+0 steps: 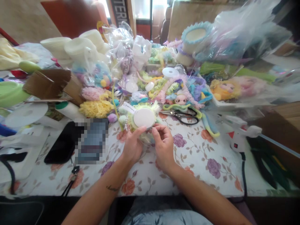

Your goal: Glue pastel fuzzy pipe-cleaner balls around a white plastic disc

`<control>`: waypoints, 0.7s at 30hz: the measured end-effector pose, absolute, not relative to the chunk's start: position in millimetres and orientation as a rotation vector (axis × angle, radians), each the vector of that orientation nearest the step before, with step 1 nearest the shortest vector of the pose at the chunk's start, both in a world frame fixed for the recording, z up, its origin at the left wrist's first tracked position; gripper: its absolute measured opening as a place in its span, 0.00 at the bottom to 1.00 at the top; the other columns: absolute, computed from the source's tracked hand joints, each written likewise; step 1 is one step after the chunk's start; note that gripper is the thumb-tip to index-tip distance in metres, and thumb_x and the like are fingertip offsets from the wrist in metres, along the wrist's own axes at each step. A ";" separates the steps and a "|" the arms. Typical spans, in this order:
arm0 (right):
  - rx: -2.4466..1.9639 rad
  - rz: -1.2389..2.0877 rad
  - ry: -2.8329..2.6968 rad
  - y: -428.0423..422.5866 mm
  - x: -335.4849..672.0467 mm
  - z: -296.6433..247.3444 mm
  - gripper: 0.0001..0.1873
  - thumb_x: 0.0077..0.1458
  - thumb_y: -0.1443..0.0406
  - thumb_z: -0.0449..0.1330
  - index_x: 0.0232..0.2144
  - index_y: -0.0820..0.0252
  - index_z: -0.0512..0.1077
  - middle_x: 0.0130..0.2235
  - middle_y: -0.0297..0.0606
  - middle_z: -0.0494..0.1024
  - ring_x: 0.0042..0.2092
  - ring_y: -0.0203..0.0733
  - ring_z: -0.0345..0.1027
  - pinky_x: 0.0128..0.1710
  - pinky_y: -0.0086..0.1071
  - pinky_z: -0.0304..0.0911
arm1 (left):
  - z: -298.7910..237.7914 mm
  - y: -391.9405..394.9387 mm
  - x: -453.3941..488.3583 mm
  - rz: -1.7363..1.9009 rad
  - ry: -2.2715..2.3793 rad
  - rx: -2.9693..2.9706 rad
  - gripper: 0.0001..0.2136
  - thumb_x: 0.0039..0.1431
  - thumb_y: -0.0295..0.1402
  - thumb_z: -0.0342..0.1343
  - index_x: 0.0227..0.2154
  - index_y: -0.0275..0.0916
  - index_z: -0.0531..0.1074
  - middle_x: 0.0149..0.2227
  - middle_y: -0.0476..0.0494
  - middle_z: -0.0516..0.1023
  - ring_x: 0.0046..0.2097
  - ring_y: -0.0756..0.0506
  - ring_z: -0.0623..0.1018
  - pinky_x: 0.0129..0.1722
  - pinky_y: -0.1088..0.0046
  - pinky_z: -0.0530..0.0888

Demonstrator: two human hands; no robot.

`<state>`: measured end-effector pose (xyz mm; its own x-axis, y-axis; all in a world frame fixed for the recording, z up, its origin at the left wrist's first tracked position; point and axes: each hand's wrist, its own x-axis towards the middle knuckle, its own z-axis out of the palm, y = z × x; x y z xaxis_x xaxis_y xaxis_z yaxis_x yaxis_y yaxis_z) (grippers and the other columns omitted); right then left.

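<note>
Gripping fluffy round craft piece [143,118] together: left hand [132,146], right hand [164,144]; scissors [185,117] lay just beside, on floral tablecloth [199,156].

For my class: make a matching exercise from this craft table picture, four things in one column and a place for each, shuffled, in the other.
Things:
1. scissors
2. glue gun
3. round white-faced fluffy piece
4. black phone

Places:
A. flat on the cloth, left of the left hand
B. held between both hands, above the right hand
C. near the table's right edge, cord trailing
D. just right of the fluffy piece, below a doll head

Pairs: 1-D, 2-C, 3-B, 4-A
</note>
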<state>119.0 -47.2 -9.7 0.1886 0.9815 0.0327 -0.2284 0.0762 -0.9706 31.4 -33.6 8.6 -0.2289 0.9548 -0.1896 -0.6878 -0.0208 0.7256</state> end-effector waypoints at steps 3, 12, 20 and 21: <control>-1.075 1.103 -0.948 -46.8 119.3 -10.1 0.07 0.58 0.60 0.60 0.33 0.57 0.69 0.42 0.36 0.73 0.47 0.42 0.67 0.52 0.38 0.59 | 9.7 -34.1 32.8 1.604 0.863 0.403 0.24 0.43 0.22 0.65 0.47 0.41 0.75 0.37 0.49 0.83 0.36 0.48 0.80 0.37 0.77 0.76; -1.094 1.186 -0.880 -47.3 116.4 -8.4 0.09 0.57 0.58 0.61 0.32 0.59 0.70 0.39 0.36 0.73 0.44 0.41 0.67 0.49 0.36 0.60 | 6.9 -35.1 34.1 1.616 0.871 0.364 0.19 0.44 0.23 0.65 0.42 0.39 0.76 0.37 0.48 0.83 0.35 0.49 0.79 0.36 0.78 0.75; -1.098 1.203 -0.863 -46.8 116.1 -6.8 0.10 0.56 0.59 0.61 0.30 0.59 0.70 0.42 0.38 0.74 0.44 0.41 0.67 0.48 0.36 0.60 | 2.1 -35.1 33.2 1.635 0.908 0.399 0.18 0.48 0.25 0.66 0.44 0.40 0.75 0.37 0.48 0.83 0.40 0.47 0.80 0.41 0.75 0.76; -1.096 1.203 -0.863 -46.8 116.2 -6.9 0.10 0.56 0.59 0.61 0.30 0.59 0.70 0.42 0.37 0.74 0.44 0.41 0.67 0.48 0.35 0.60 | 1.7 -35.2 33.1 1.635 0.911 0.395 0.18 0.48 0.25 0.66 0.44 0.41 0.75 0.37 0.48 0.83 0.40 0.47 0.80 0.41 0.75 0.76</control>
<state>116.2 -46.8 -6.9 0.1814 0.9825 -0.0413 -0.2759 0.0105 -0.9611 33.1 -35.2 1.7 -0.2785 0.9366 -0.2126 -0.6736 -0.0327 0.7384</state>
